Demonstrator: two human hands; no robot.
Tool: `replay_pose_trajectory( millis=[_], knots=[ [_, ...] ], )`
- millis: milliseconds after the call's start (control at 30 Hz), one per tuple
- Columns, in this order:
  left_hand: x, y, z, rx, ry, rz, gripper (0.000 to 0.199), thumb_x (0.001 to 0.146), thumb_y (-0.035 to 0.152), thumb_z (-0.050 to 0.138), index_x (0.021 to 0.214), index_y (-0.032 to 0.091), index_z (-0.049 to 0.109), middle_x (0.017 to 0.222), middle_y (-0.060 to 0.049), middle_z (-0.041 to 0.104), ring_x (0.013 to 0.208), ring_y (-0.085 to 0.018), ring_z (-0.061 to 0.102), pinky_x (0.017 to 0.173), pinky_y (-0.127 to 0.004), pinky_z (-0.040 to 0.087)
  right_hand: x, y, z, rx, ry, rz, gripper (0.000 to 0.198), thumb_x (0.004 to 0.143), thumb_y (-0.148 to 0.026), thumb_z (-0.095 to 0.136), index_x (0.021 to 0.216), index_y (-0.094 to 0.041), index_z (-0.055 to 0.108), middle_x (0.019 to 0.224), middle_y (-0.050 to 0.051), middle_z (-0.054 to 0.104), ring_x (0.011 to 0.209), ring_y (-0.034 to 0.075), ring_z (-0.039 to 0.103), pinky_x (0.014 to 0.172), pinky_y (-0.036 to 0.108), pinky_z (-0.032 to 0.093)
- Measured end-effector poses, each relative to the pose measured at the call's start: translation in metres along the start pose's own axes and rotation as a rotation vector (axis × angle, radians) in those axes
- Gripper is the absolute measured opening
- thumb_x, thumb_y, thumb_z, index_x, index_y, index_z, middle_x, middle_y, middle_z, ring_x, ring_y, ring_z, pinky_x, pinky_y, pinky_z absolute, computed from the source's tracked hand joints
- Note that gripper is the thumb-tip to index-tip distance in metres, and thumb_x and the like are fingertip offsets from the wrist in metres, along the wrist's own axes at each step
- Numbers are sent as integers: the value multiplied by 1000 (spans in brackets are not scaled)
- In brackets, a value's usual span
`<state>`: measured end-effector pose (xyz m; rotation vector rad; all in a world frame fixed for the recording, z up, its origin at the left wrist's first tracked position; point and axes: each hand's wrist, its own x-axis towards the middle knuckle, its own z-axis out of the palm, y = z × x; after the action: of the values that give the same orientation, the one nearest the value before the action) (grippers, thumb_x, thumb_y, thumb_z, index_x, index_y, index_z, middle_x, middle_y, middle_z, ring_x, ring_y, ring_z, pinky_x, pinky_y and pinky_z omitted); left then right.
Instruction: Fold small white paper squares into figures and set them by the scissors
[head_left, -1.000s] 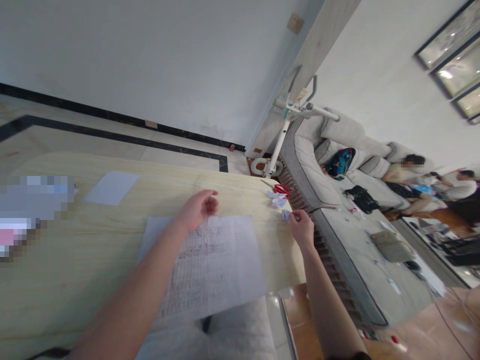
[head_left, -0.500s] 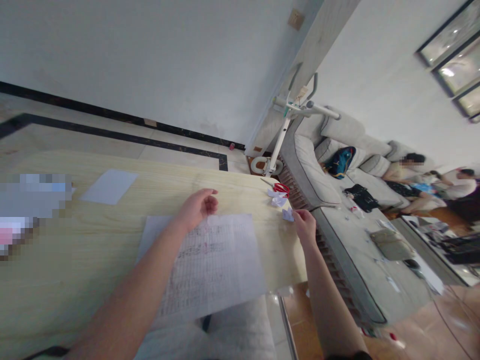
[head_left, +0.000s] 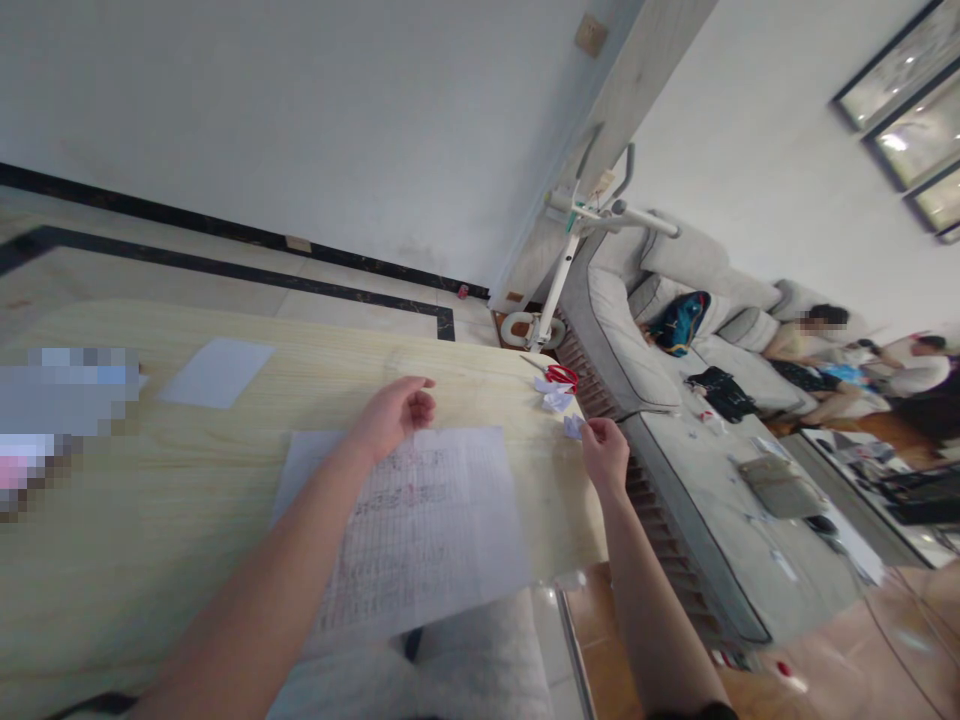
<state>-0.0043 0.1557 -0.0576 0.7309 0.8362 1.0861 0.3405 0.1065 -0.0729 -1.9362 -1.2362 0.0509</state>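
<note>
My right hand point(head_left: 606, 452) pinches a small folded piece of white paper point(head_left: 573, 427) at the right end of the table. Just beyond it lie crumpled paper scraps point(head_left: 556, 400) and scissors point(head_left: 560, 376) with red handles, blades pointing left. My left hand point(head_left: 399, 414) hovers or rests at the top edge of a large printed sheet point(head_left: 472, 520); its fingers are loosely curled, the thumb stands apart, and nothing shows in it. The forearm covers part of the sheet's left side. The print is too blurred to read.
A white sheet point(head_left: 219, 373) lies farther left on the wooden table point(head_left: 180, 500), beside a pixelated object point(head_left: 67, 400). To the right are a grey sofa point(head_left: 697, 520), a white exercise machine point(head_left: 559, 280) and people point(head_left: 810, 350) sitting farther back.
My right hand, with the folded paper, has shifted very slightly left. My left hand and the printed sheet look unchanged.
</note>
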Motion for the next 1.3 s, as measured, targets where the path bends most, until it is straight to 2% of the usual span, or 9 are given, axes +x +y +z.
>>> replay_pose_trajectory(
  millis=[200, 300, 400, 633, 933, 1067, 1167, 1233, 1300],
  knots=[
    [-1, 1, 1, 17, -9, 4, 21, 71, 31, 62, 84, 15, 60, 63, -3, 57, 58, -14, 53, 56, -27, 41, -3, 3, 5, 87, -6, -30, 27, 76, -42, 57, 81, -17, 63, 87, 11, 70, 78, 22, 63, 70, 33, 49],
    [-2, 2, 1, 18, -19, 5, 20, 71, 30, 62, 84, 15, 60, 62, -3, 57, 58, -14, 53, 56, -27, 41, -7, 5, 3, 113, -83, -178, 21, 77, -39, 57, 78, -18, 61, 107, 12, 68, 95, 24, 62, 83, 37, 48],
    [-1, 1, 1, -1, -19, 1, 19, 73, 30, 61, 83, 14, 60, 62, -3, 57, 57, -13, 52, 55, -26, 41, -12, 7, -2, 58, -132, -317, 13, 76, -33, 58, 74, -20, 61, 110, 11, 67, 106, 24, 59, 95, 41, 42],
    [1, -2, -1, 0, -16, 9, 19, 72, 30, 62, 83, 15, 60, 62, -3, 57, 58, -14, 52, 55, -28, 41, -17, 13, 0, 91, -174, -193, 18, 76, -36, 55, 76, -19, 61, 114, 13, 66, 99, 24, 62, 91, 41, 45],
    [-4, 5, 3, 16, 0, 10, 12, 74, 26, 60, 79, 15, 62, 63, -4, 57, 57, -14, 51, 56, -29, 42, -11, 20, 5, 47, -135, -296, 16, 76, -33, 58, 77, -19, 66, 102, 12, 67, 95, 23, 62, 87, 39, 48],
    [-4, 5, 3, 30, 8, 18, 12, 74, 26, 60, 79, 15, 62, 62, -3, 57, 56, -13, 52, 57, -28, 42, -12, 22, 7, 108, -96, -203, 21, 73, -37, 62, 79, -18, 67, 102, 12, 66, 95, 24, 62, 86, 40, 48],
    [-3, 3, 2, 41, -10, 10, 14, 74, 28, 61, 80, 16, 63, 64, -4, 59, 59, -15, 54, 58, -29, 43, -14, 15, 9, 326, -87, 23, 25, 70, -40, 65, 79, -18, 67, 99, 12, 68, 90, 26, 63, 79, 41, 51],
    [-2, 1, 2, 55, -35, 5, 15, 74, 30, 62, 81, 17, 63, 67, -5, 60, 60, -15, 55, 57, -29, 43, -17, 2, 14, 589, -136, 181, 22, 71, -40, 62, 77, -20, 65, 89, 9, 70, 84, 24, 65, 77, 42, 53],
    [-1, -2, 3, 75, -80, 12, 16, 74, 32, 63, 82, 17, 63, 68, -5, 60, 58, -14, 54, 54, -27, 42, -23, -16, 20, 821, -310, 246, 17, 74, -38, 58, 76, -22, 64, 89, 7, 71, 85, 24, 66, 79, 43, 53]
  ],
)
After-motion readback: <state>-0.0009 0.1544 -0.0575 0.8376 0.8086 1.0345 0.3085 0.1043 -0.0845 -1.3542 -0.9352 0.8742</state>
